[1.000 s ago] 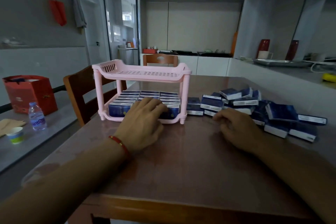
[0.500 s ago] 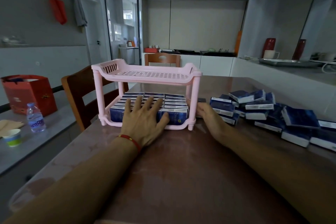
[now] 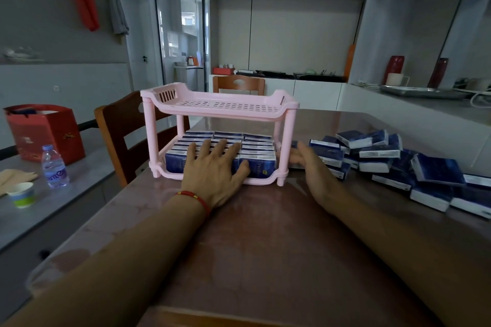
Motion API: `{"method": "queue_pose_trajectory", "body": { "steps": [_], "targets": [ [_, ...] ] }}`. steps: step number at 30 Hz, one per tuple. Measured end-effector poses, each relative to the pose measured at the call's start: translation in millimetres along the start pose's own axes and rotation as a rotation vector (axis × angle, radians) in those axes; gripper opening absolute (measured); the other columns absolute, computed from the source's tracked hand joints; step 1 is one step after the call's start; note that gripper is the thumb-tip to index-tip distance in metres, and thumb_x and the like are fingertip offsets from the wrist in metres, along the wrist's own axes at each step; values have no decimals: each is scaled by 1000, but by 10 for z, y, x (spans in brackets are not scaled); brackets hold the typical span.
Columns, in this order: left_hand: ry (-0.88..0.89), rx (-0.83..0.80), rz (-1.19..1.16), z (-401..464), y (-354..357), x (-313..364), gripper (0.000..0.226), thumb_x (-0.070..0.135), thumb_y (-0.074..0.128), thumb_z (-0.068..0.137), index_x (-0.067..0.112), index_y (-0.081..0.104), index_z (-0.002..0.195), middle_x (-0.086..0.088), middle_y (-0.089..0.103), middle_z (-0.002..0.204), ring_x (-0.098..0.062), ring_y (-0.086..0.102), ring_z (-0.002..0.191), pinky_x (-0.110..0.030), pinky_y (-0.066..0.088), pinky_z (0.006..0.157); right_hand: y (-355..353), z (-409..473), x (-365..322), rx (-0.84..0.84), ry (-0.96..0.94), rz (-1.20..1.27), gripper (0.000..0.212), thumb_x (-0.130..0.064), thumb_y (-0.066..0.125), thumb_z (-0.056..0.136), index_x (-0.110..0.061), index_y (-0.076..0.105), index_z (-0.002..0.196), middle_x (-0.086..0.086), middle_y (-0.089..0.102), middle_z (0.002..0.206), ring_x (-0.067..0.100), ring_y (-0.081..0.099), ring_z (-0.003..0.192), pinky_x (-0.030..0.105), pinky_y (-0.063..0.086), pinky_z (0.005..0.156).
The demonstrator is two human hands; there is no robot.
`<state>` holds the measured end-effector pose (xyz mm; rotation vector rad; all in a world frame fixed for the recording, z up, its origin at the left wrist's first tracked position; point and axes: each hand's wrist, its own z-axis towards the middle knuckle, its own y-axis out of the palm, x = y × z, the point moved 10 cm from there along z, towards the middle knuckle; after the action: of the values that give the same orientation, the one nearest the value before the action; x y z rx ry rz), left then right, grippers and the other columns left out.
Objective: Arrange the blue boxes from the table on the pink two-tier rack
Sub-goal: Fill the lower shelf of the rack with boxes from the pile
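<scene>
I see the pink two-tier rack point(image 3: 220, 114) standing upright on the desk point(image 3: 265, 233), slotted trays on four round posts. Its top tier is bare; its bottom tier is packed with blue boxes point(image 3: 255, 146) set on edge in tight rows, white-labelled edges up. Just right of the rack lies a loose heap of blue boxes point(image 3: 385, 159), tilted and overlapping, spreading further right from the rack along the desk
</scene>
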<state>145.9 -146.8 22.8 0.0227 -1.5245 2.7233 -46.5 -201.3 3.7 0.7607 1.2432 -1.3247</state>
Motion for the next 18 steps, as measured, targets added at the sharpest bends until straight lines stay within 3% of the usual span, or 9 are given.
{"method": "queue_pose_trajectory", "body": {
  "steps": [5, 9, 11, 15, 18],
  "targets": [
    [-7, 16, 1, -5, -13, -11, 75, 66, 10, 86, 36, 42, 147, 3, 47, 152, -28, 39, 140, -55, 22, 117, 41, -11, 27, -50, 27, 14, 65, -62, 23, 92, -28, 75, 111, -8, 73, 118, 11, 62, 118, 45, 32, 117],
    [-8, 20, -4, -7, -22, -9, 74, 66, 12, 86, 35, 43, 146, 3, 49, 150, -29, 41, 138, -55, 23, 116, 76, 4, 35, -86, 13, 2, 60, -65, 24, 93, -34, 74, 106, -7, 72, 120, 12, 62, 119, 45, 33, 116],
    [-6, 21, -11, -11, -30, -11, 74, 65, 14, 86, 34, 44, 146, 3, 50, 149, -28, 41, 137, -55, 24, 116, 72, 10, 47, -84, 21, -10, 69, -70, 24, 86, -32, 73, 115, -9, 69, 126, 11, 58, 124, 43, 31, 118],
    [-5, 19, -17, -19, -36, -8, 74, 66, 14, 86, 35, 45, 145, 4, 50, 149, -27, 41, 137, -55, 23, 116, 44, 64, -28, -65, -10, 35, 61, -51, 16, 106, -20, 54, 142, -8, 52, 145, 9, 43, 137, 28, 24, 114],
    [-7, 25, -28, -10, -36, -7, 73, 65, 14, 86, 35, 47, 143, 4, 51, 146, -26, 43, 135, -54, 24, 115, 134, 128, -126, -97, -47, 90, 53, -45, 15, 108, -27, 57, 134, -4, 55, 143, 12, 46, 137, 31, 28, 117]
  ]
}}
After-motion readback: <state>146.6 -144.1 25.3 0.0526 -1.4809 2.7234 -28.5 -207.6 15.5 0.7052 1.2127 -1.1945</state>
